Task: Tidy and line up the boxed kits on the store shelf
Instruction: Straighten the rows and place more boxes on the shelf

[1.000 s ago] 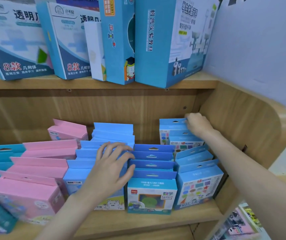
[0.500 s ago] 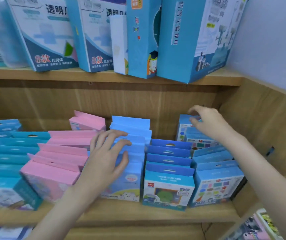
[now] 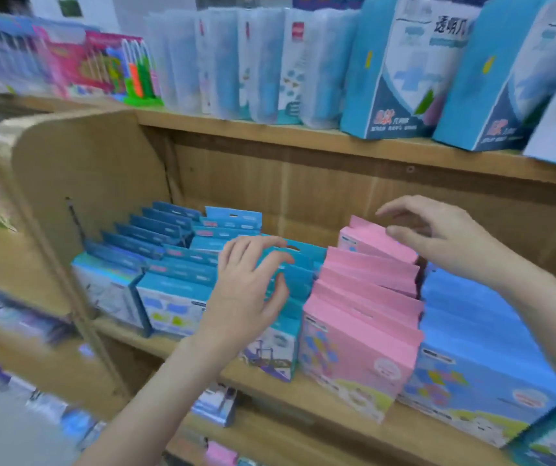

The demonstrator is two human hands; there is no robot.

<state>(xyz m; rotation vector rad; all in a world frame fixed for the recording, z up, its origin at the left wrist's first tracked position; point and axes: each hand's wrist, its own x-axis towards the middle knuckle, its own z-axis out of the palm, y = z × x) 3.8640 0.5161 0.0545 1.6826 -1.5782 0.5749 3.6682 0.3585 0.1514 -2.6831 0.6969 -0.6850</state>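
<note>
Rows of boxed kits stand front to back on the wooden lower shelf point(image 3: 269, 391). A teal row point(image 3: 296, 274) runs beside a pink row point(image 3: 364, 297), with a light blue row point(image 3: 471, 331) on the right and darker blue rows point(image 3: 155, 237) on the left. My left hand point(image 3: 253, 290) rests with spread fingers on the tops of the teal boxes. Over the rear pink boxes my right hand point(image 3: 438, 237) hovers, fingers loosely bent, fingertips at the top edge of the rearmost pink box. The view is blurred.
A rounded wooden side panel point(image 3: 68, 183) closes the shelf on the left. The upper shelf point(image 3: 303, 136) carries tall blue and white boxes point(image 3: 404, 68) and clear packs point(image 3: 222, 62). More packaged goods sit on the shelf below point(image 3: 216, 405).
The view has swung left. My left hand moved from the light blue row to the teal row. My right hand left the far-right blue boxes and came to the pink row.
</note>
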